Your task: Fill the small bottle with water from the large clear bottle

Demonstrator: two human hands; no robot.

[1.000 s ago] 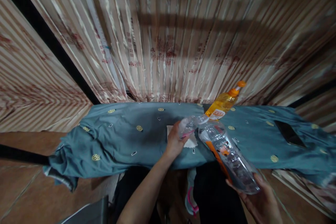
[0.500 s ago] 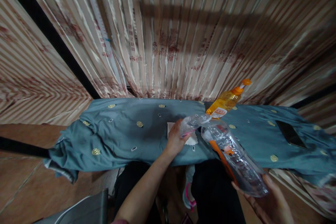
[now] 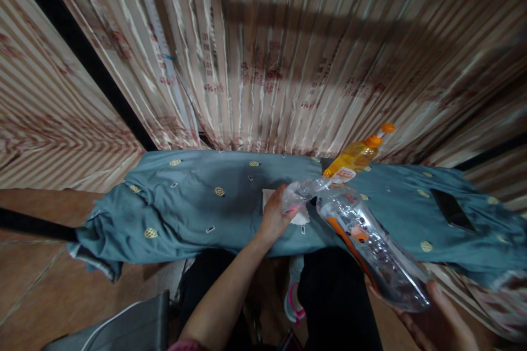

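My left hand (image 3: pixel 275 216) is closed around a small clear plastic bottle (image 3: pixel 300 193), whose neck points right. Against that neck, or very close to it, is the mouth end of a large clear plastic bottle (image 3: pixel 376 249) with an orange label; I cannot tell whether the openings touch. This large bottle slants down to the right, and my right hand (image 3: pixel 432 315) grips it near its base. A white tissue (image 3: pixel 302 216) lies on the cloth partly under my left hand. Just behind the bottle necks stands a pump bottle (image 3: pixel 352 160) of yellow-orange liquid.
A teal cloth with pineapple prints (image 3: pixel 185 214) covers the long narrow table before me. On its right part lies a dark phone (image 3: pixel 452 209). Striped curtains (image 3: pixel 263 66) hang behind, with dark poles (image 3: pixel 82 49) at the sides. A grey box-like object (image 3: pixel 123 323) is at lower left.
The base of the large bottle and my right hand have shifted slightly right and down. My left hand and the small bottle stay nearly in place.
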